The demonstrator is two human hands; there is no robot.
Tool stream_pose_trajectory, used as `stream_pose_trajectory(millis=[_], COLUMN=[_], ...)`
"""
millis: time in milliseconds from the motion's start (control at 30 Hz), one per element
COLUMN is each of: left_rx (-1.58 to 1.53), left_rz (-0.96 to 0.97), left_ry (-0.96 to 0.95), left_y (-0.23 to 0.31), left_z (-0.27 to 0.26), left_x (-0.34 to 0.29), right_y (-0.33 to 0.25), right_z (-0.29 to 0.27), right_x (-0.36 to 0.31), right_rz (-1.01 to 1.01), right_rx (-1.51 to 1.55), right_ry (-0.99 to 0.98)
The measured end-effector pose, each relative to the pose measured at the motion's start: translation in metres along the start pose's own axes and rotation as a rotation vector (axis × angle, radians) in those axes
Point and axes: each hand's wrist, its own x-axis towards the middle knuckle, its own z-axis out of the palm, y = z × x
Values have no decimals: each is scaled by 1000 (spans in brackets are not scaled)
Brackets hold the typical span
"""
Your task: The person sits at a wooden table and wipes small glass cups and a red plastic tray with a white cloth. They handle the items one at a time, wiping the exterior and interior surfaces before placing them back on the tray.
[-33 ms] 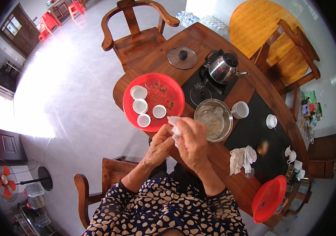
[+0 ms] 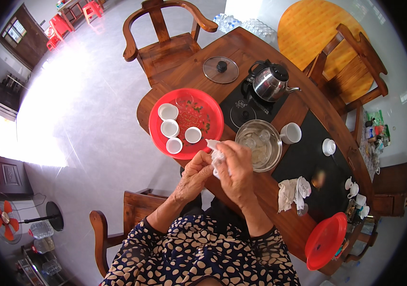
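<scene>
My right hand (image 2: 236,172) is closed around a crumpled white cloth (image 2: 219,157), whose end sticks out past the fingers. Against it, my left hand (image 2: 195,177) has its fingers curled; what they grip, if anything, is hidden. Both hands are just in front of a round red tray (image 2: 208,102) with a printed pattern. Several small white cups (image 2: 193,135) stand in that tray, mostly along its left side. Right of my hands, a steel pot (image 2: 275,159) holds water and some clear glass or white cups (image 2: 263,137), hard to make out.
A white mug (image 2: 291,133) stands beside the pot. Behind are a steel kettle (image 2: 270,85) and a glass lid (image 2: 229,71). To the right lie folded cloths (image 2: 288,194), a white cup (image 2: 329,147) and a red basin (image 2: 325,243). Wooden chairs (image 2: 167,47) surround the table.
My right hand and the white cloth have shifted slightly to the right, and more of the cloth shows. My left hand stays nearly in place.
</scene>
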Motion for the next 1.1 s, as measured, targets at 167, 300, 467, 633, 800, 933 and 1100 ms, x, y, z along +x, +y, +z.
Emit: stream_pose_trajectory(millis=[167,300,467,633,800,933,1100], left_rx=[88,-21,-318,-450,-454,-380,-3], left_rz=[98,14,11,-56,-67,-15,-102], left_ry=[-64,-48,20,16,119,36,13], left_y=[5,12,4,7,5,3,22], left_z=[5,10,5,12,17,11,7], left_x=[1,0,6,8,13,13,11], right_y=[21,28,10,13,13,12,29], right_z=[-16,-19,-8,-1,6,13,7], right_x=[11,10,6,1,-4,-10,-18], right_rz=[680,756,-8,389,641,634,671], right_rx=[725,928,193,632,1009,1055,1132], right_ry=[-187,-198,-54,11,42,128,125])
